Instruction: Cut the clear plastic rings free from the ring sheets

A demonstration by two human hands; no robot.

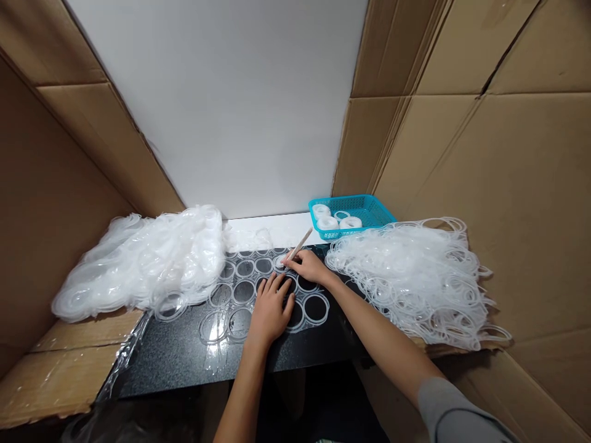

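A clear plastic sheet of joined rings (pixel 243 292) lies flat on the dark speckled worktop. My left hand (pixel 271 306) rests on it, fingers stretched out and holding the sheet down. Pinched in my right hand (pixel 307 266) is a thin pale stick (pixel 301 243), slanting up to the right. Its lower end is hidden by my fingers, over a whitish disc-like spot (pixel 279 263) in the sheet's upper rows. Whether the stick touches that spot, I cannot tell.
A heap of translucent ring sheets (pixel 152 264) stands at left, beside cardboard (pixel 69 363). On the right lies a pile of stringy ring scraps (pixel 415 277). Behind it, a turquoise basket (pixel 376 212) holds several white ring stacks (pixel 327 223). Cardboard walls (pixel 517 184) flank a white panel (pixel 231 111).
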